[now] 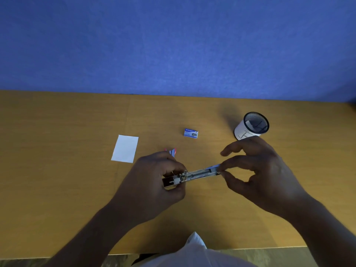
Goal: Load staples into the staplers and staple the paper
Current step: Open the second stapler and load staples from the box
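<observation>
Closest to the camera is the white shirt (194,253) of the person, whose two bare forearms reach forward over the wooden table (57,189). Between the hands, above the near half of the table, is an opened stapler (194,174) with its metal magazine channel facing up. Its long axis runs left to right across the view, the right end tilted slightly farther away. The left hand (154,176) has its fingers curled round the stapler's left end, where a boxy metal part sticks out from under the fingers. The right hand (256,170) pinches the right end, where a bit of blue plastic shows, between the thumb and one fingertip, while another finger is held nearly straight just beyond it, holding nothing. Just behind the left hand, a red stapler (172,151) lies on the table, mostly hidden by the knuckles, so its direction cannot be told. To its left lies a small white sheet of paper (125,148), flat, with its long sides running away from the person. Farther back, near the middle of the table, sits a small blue staple box (190,133). To the right, just beyond the right hand, a black mesh pen cup (251,126) wrapped in a white label stands upright. Behind the far edge of the table rises a blue wall (173,45)
</observation>
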Demonstrator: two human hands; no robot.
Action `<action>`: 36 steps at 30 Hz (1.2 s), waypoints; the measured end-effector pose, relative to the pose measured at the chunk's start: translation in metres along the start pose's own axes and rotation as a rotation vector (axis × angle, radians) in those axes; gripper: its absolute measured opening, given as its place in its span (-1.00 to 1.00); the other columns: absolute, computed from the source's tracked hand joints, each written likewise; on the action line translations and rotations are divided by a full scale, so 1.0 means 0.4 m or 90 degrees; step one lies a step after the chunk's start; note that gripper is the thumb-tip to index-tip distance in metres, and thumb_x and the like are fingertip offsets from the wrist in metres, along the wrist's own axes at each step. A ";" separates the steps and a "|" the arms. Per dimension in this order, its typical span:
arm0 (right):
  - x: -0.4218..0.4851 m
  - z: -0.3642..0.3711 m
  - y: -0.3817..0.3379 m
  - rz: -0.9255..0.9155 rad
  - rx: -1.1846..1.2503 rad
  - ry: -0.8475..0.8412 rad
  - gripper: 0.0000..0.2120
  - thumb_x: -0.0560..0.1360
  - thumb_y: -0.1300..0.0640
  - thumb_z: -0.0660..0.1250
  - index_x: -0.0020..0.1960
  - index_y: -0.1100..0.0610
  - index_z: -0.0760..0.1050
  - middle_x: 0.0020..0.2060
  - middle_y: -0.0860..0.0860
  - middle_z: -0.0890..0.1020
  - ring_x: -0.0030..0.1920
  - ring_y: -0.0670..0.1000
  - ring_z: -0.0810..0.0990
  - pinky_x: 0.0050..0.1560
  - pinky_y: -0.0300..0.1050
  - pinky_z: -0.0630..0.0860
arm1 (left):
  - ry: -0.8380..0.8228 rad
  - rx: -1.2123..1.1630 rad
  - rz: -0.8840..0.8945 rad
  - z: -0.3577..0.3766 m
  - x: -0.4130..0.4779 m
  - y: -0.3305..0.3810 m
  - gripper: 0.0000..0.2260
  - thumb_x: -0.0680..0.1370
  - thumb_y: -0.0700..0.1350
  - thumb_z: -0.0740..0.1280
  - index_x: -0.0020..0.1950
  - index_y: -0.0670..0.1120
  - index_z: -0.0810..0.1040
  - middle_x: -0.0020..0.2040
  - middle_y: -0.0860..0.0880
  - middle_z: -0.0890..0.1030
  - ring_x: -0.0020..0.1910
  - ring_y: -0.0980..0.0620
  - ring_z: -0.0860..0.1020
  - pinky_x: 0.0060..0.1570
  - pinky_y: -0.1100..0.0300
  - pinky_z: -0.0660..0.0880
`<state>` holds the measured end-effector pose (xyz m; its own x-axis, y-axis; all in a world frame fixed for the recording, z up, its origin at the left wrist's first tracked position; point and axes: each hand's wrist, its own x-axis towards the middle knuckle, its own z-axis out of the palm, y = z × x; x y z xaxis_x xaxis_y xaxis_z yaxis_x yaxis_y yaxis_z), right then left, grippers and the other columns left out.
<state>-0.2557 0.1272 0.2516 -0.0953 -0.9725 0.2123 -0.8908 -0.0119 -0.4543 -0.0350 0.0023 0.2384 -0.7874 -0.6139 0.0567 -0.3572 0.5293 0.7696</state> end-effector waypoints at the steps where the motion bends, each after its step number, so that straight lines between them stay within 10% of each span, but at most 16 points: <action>1: -0.002 0.002 0.001 0.018 0.036 0.001 -0.88 0.38 0.13 0.54 -0.09 0.00 0.72 0.00 -0.11 0.64 0.04 -0.10 0.55 -0.08 -0.31 0.46 | 0.000 -0.003 0.000 0.003 -0.001 0.001 -0.86 0.35 -0.09 0.43 -0.12 0.06 0.70 -0.20 0.14 0.59 -0.25 0.13 0.59 -0.31 0.32 0.49; 10: 0.003 0.040 0.004 0.315 0.389 -0.089 -0.74 0.39 0.16 0.55 -0.01 -0.14 0.69 -0.17 -0.12 0.74 -0.36 -0.23 0.61 -0.38 -0.41 0.45 | 0.061 -0.036 -0.016 0.011 -0.011 -0.009 -0.74 0.39 0.02 0.51 -0.13 0.12 0.42 -0.16 0.17 0.64 -0.21 0.12 0.64 -0.34 0.17 0.56; 15: 0.007 0.041 0.007 0.348 0.536 -0.046 -0.72 0.25 -0.01 0.55 -0.03 -0.05 0.73 -0.18 0.14 0.73 -0.25 0.21 0.58 -0.20 0.04 0.49 | 0.050 -0.002 0.053 0.007 -0.012 -0.003 -0.89 0.49 -0.01 0.42 -0.02 0.13 0.56 -0.12 0.21 0.60 -0.18 0.16 0.59 -0.25 0.14 0.54; 25: 0.010 0.035 0.006 0.326 0.576 -0.023 -0.76 0.29 0.12 0.54 -0.03 0.02 0.72 -0.19 0.16 0.72 -0.25 0.12 0.56 -0.26 0.03 0.44 | -0.071 0.114 0.091 -0.010 -0.006 0.008 -0.69 0.59 0.08 0.17 0.29 0.23 0.56 -0.01 0.18 0.46 -0.28 0.13 0.53 -0.34 0.31 0.42; 36: -0.003 0.005 0.033 0.347 0.525 -0.037 -0.78 0.28 0.10 0.52 -0.07 -0.01 0.73 -0.26 0.08 0.71 -0.29 0.02 0.58 -0.25 -0.10 0.49 | -0.003 -0.089 0.011 -0.054 -0.008 -0.030 -0.54 0.43 -0.25 0.52 0.23 0.13 0.57 -0.04 0.15 0.64 -0.11 0.09 0.68 -0.17 0.24 0.61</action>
<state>-0.2664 0.1278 0.2435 -0.3584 -0.9026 -0.2386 -0.1402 0.3047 -0.9421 -0.0174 -0.0149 0.2428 -0.7954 -0.6024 0.0671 -0.2707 0.4521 0.8499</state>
